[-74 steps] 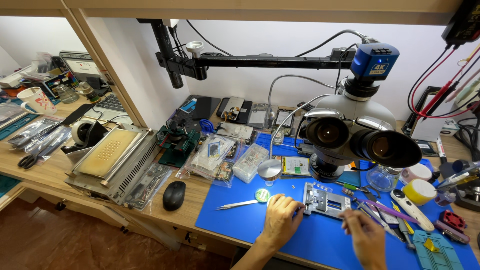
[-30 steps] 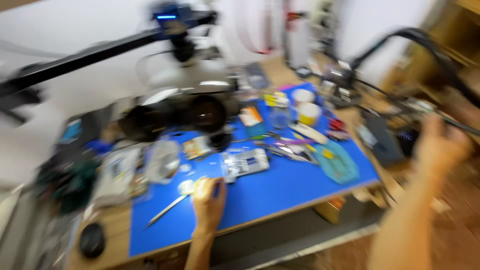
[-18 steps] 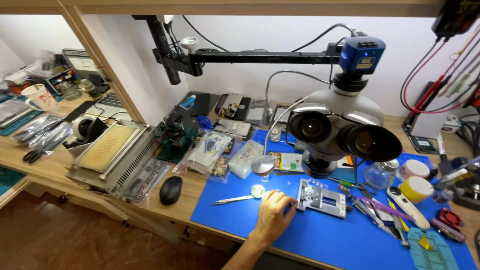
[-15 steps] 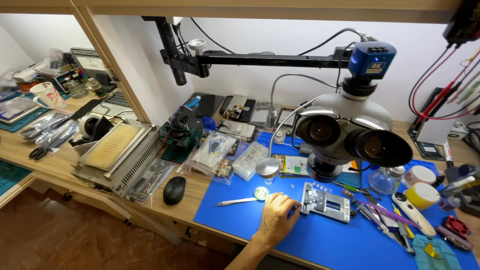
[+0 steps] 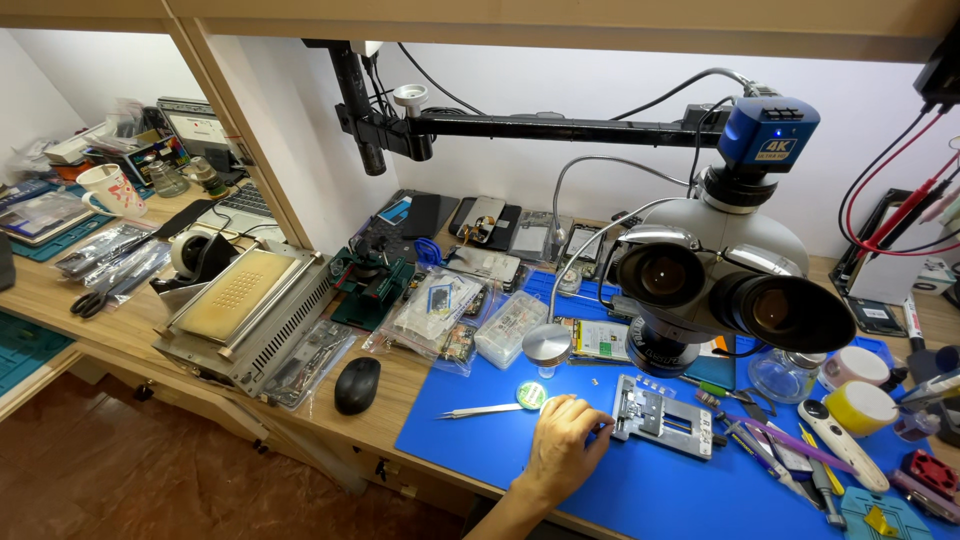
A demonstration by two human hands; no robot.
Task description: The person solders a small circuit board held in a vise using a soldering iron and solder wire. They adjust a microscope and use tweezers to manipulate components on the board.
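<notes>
Fingers of my left hand [image 5: 565, 450] curl loosely on the blue mat [image 5: 640, 490], tips just beside the metal board holder [image 5: 663, 417], likely steadying it under the microscope [image 5: 735, 285]; whether they pinch anything I cannot tell. Tweezers [image 5: 482, 410] lie near, within reach. My right hand is out of view.

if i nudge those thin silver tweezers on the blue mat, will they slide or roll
The thin silver tweezers lie flat on the blue mat, so they would probably slide or pivot rather than roll. They look slim and light, so a small push should move them. The fine tips may bend if pressed. The left hand rests nearby.
</notes>
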